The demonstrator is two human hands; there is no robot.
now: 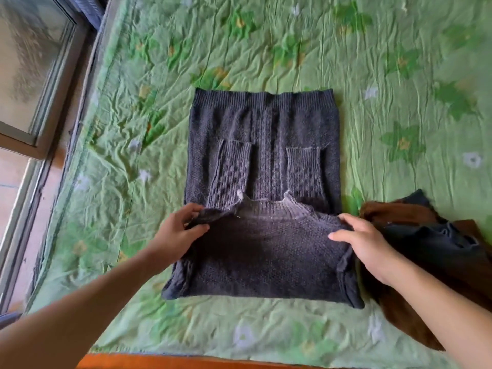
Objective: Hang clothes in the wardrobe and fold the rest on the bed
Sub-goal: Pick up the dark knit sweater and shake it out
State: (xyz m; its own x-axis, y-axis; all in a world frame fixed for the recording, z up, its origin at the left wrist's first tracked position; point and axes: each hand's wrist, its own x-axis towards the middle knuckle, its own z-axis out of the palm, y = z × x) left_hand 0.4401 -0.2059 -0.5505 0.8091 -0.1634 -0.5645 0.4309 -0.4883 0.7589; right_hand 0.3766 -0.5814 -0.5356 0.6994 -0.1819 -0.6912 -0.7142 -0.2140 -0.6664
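1. A person leans over a bed, both bare arms stretched out over a dark grey knitted sweater [266, 134] that lies flat in the middle of the crumpled green flowered bedspread [292, 49].

2. The left hand [175, 230] is clamped on the sweater's shoulder at the left of the neckline, with fingers curled over the edge and the thumb pinching from below.

3. The right hand [364, 241] holds the opposite shoulder. Its fingers are hooked over the knit's edge and its thumb lies along the top of the fabric.

4. Between the two hands the ribbed collar [287, 209] and the near part of the sweater are raised off the cover. The ribbed hem [263, 98] rests flat at the far end.

5. Both sleeves are folded inward onto the body, with the left cuff [234, 153] and the right cuff [303, 155] lying side by side and apart.

6. Just beside the right hand sits a heap of clothes, a brown garment [399, 209] with a dark garment [436, 243] on top of it.

7. A window frame [29, 62] runs along the bed's left side, and an orange wooden edge [159, 362] borders the near end.
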